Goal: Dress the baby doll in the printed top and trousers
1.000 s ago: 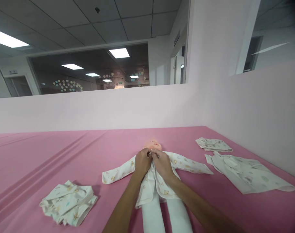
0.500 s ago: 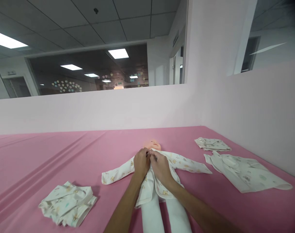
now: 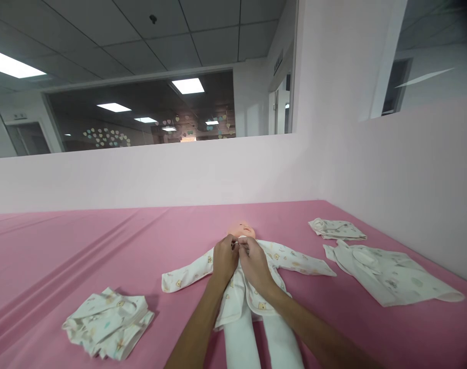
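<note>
A doll (image 3: 241,230) lies on its back with its head away from me, dressed in a white long-sleeved baby jacket (image 3: 295,259) with small bear prints and white trousers (image 3: 241,343). Both sleeves spread out sideways. My left hand (image 3: 225,258) pinches the jacket at the neckline, fingers closed. Right beside it, my right hand (image 3: 254,261) also pinches the neckline, the fingertips of both hands nearly meeting below the doll's chin. The bit of cloth or fastener between the fingertips is too small to make out. Lower down, the jacket's front edges hang apart.
A folded printed garment (image 3: 108,323) lies on the pink sheet (image 3: 64,261) at the left. Toward the right are a small folded garment (image 3: 337,229) and a larger white one laid flat (image 3: 390,274). White walls (image 3: 160,179) with windows border the far and right sides.
Both hands stay at the neckline, with only slight finger movement. The doll and the garments lie as before.
</note>
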Available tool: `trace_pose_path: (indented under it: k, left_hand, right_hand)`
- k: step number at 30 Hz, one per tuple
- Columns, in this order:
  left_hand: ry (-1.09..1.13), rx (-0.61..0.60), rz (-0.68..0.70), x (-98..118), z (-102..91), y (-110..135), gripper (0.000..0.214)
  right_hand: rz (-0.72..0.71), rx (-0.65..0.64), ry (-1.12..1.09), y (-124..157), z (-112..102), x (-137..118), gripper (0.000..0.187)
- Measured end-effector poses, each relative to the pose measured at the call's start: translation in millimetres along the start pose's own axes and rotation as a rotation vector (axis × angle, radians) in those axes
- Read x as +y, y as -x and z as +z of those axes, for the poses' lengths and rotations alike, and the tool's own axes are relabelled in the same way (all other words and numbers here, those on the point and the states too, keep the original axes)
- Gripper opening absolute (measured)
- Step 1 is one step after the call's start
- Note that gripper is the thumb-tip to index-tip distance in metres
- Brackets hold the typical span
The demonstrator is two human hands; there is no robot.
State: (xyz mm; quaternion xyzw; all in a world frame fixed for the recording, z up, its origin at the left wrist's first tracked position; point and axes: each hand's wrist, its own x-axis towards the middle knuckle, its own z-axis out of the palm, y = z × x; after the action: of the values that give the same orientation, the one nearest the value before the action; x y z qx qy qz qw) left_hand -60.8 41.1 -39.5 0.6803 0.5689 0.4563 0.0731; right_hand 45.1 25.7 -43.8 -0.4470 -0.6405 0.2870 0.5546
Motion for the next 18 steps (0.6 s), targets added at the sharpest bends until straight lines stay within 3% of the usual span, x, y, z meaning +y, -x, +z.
trace_pose_path:
  k: [12, 16, 18]
  left_hand:
    - [0.291, -0.015, -0.119, 0.1, -3.7, -2.6, 0.023]
    - [0.355, -0.054, -0.147, -3.8, -4.4, -6.4, 0.024]
    - [0.376, -0.089, -0.151, -4.5, -5.2, -8.3, 0.026]
  right_hand:
    - [-0.008, -0.106, 0.151, 3.4, -4.5, -10.1, 0.023]
    - [-0.085, -0.144, 0.233, 7.2, -5.2, -12.3, 0.032]
    - [-0.093, -0.149, 0.241, 9.1, -5.4, -12.7, 0.028]
